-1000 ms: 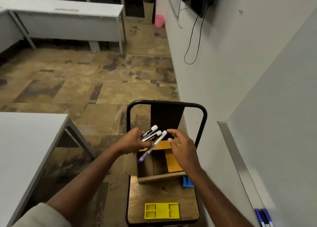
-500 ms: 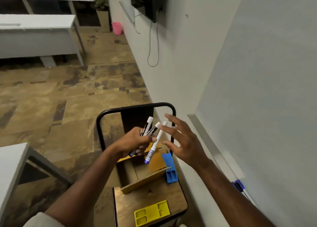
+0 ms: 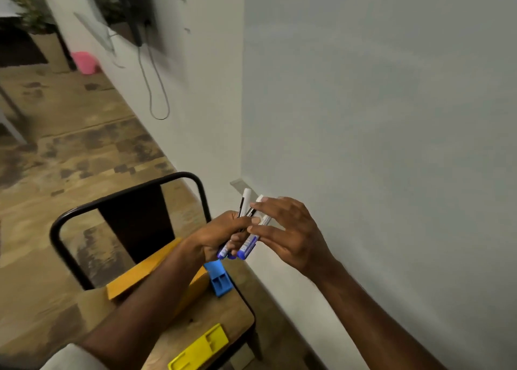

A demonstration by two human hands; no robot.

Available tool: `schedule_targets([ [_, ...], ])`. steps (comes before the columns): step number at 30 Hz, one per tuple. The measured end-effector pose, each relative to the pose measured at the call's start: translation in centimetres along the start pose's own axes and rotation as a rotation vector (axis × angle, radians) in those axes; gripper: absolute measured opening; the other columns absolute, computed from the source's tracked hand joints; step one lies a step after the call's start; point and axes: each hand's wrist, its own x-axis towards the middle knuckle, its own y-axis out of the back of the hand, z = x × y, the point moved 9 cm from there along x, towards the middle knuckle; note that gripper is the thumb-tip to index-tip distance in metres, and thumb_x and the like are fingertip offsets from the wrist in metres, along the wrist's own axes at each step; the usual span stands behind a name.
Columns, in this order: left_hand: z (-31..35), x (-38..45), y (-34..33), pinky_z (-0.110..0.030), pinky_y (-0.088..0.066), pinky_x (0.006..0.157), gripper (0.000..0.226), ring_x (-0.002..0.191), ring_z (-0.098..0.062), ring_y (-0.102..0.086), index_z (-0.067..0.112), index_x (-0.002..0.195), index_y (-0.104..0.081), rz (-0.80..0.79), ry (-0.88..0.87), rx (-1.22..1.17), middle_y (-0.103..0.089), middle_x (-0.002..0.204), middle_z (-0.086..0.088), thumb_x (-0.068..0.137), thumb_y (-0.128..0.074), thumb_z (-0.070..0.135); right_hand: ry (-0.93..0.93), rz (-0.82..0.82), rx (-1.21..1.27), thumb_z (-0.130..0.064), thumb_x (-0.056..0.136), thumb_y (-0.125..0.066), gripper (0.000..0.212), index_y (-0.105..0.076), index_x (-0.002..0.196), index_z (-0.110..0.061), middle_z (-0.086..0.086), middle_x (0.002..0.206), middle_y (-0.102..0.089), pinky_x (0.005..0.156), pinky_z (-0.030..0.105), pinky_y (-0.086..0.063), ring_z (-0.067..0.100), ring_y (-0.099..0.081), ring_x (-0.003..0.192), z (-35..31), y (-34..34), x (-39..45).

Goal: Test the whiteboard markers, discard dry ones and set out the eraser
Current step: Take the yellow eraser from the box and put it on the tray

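Against the whiteboard (image 3: pixel 377 117), nearer now, the left hand (image 3: pixel 221 235) grips the markers (image 3: pixel 246 229); the right hand (image 3: pixel 288 229), fingers straight, now touches them.

- The single head view looks down and forward from the person's head, tilted, facing the whiteboard (image 3: pixel 377 117) at right.
- It sits close above both hands and the chair (image 3: pixel 126 201); floor (image 3: pixel 70 145) recedes left.

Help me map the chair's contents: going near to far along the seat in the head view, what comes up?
Yellow tray → blue tray → black chair back.
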Motion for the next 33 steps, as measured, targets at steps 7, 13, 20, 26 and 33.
schedule_targets([
  [7, -5.1, 4.0, -9.6, -0.021, -0.029, 0.039, 0.043, 0.036, -0.01, -0.027, 0.016, 0.067, -0.059, 0.025, 0.11, 0.002, -0.03, 0.047, 0.001, 0.098, -0.054, 0.045, -0.372, 0.098, -0.068, -0.01, 0.101, -0.06, 0.025, -0.068, 0.124, -0.007, 0.009, 0.105, -0.069, 0.085, 0.036, -0.054, 0.026, -0.064, 0.093, 3.5, 9.7, -11.7],
  [13, -12.5, 6.1, -17.1, -0.023, -0.032, 0.042, 0.034, 0.039, -0.015, -0.031, 0.01, 0.077, -0.046, -0.08, 0.251, 0.009, -0.034, 0.053, -0.004, 0.097, -0.028, 0.031, -0.738, 0.051, -0.137, -0.006, 0.099, -0.057, 0.037, -0.06, 0.135, -0.008, 0.004, 0.106, -0.065, 0.081, 0.031, -0.052, 0.022, -0.058, 0.092, 3.8, 15.4, -28.2],
  [20, -18.1, 7.9, -22.2, -0.029, -0.034, 0.047, 0.03, 0.044, -0.017, -0.034, 0.01, 0.077, -0.045, -0.036, 0.255, 0.13, -0.039, 0.058, -0.006, 0.102, -0.033, 0.022, -1.02, -0.119, -0.143, -0.024, 0.089, -0.065, 0.031, -0.068, 0.119, -0.015, 0.002, 0.103, -0.07, 0.072, 0.021, -0.059, 0.016, -0.065, 0.096, 0.9, 17.4, -43.3],
  [26, -20.2, 9.1, -23.6, -0.023, -0.031, 0.039, 0.024, 0.045, -0.012, -0.038, 0.008, 0.091, -0.056, -0.008, 0.219, 0.224, -0.055, 0.073, -0.006, 0.102, -0.055, 0.029, -1.227, -0.1, -0.238, -0.008, 0.085, -0.076, 0.023, -0.071, 0.108, -0.009, 0.005, 0.101, -0.066, 0.074, 0.014, -0.052, 0.015, -0.065, 0.092, 0.6, 18.0, -49.3],
  [33, -20.6, 9.8, -20.4, -0.024, -0.041, 0.042, 0.03, 0.048, -0.014, -0.049, 0.003, 0.093, -0.066, 0.172, 0.299, 0.255, -0.066, 0.071, -0.008, 0.093, -0.069, 0.033, -1.317, -0.1, -0.277, -0.005, 0.086, -0.073, 0.018, -0.074, 0.102, -0.014, -0.002, 0.094, -0.067, 0.065, 0.029, -0.057, 0.015, -0.059, 0.084, 2.7, 13.8, -49.3],
])
